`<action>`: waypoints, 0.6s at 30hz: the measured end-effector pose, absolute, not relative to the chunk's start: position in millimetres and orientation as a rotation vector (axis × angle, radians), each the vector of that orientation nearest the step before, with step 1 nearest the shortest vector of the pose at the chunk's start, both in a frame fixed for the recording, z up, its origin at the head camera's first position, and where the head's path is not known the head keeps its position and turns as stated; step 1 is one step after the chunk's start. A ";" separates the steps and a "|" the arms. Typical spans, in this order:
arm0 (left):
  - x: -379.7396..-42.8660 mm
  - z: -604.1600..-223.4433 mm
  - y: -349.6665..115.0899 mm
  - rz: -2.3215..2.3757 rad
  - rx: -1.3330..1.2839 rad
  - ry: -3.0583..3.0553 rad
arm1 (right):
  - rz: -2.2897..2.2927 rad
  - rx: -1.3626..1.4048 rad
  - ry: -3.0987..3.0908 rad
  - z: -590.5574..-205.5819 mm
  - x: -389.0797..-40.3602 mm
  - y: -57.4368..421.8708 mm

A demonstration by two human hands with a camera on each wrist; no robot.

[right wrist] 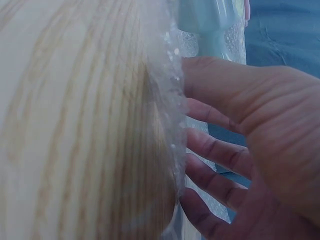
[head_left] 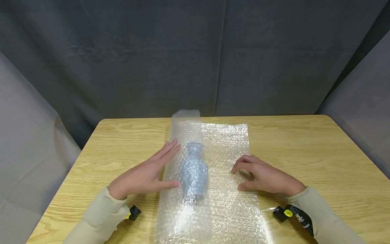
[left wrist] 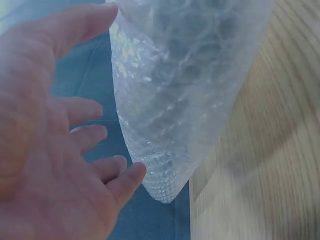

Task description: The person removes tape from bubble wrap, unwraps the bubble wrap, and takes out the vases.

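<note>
A pale blue vase point(head_left: 193, 169) lies on its side on a sheet of bubble wrap point(head_left: 226, 145), its neck toward the back of the table. The left part of the sheet is folded over it, so the head view shows it blurred through the plastic. My left hand point(head_left: 146, 178), thumb and fingers spread, is at the left edge of the fold. In the left wrist view, its fingertips are close beside the wrap point(left wrist: 165, 115). Over the sheet's right part is my right hand point(head_left: 265, 174), fingers loosely bent. The right wrist view has its fingertips against the wrap point(right wrist: 172, 100), pinching nothing.
The wooden table point(head_left: 304, 145) extends to both sides of the sheet. Behind it hangs a dark curtain point(head_left: 152, 61), with pale grey cloth point(head_left: 30, 142) on the left and more cloth point(head_left: 362, 101) on the right.
</note>
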State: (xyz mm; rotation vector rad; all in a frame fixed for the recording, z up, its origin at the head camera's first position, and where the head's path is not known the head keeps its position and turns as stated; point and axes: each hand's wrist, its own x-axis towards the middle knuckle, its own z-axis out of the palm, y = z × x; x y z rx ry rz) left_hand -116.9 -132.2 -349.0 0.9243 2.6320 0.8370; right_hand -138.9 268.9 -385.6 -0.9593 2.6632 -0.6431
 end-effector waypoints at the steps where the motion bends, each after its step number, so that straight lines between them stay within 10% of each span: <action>1: -117.3 -349.5 -132.2 0.842 0.944 2.623 | -0.643 -0.959 2.663 -386.1 -139.2 269.1; 18: -117.2 -357.9 -125.6 0.866 0.999 2.510 | -0.613 -0.944 2.664 -388.8 -141.3 268.6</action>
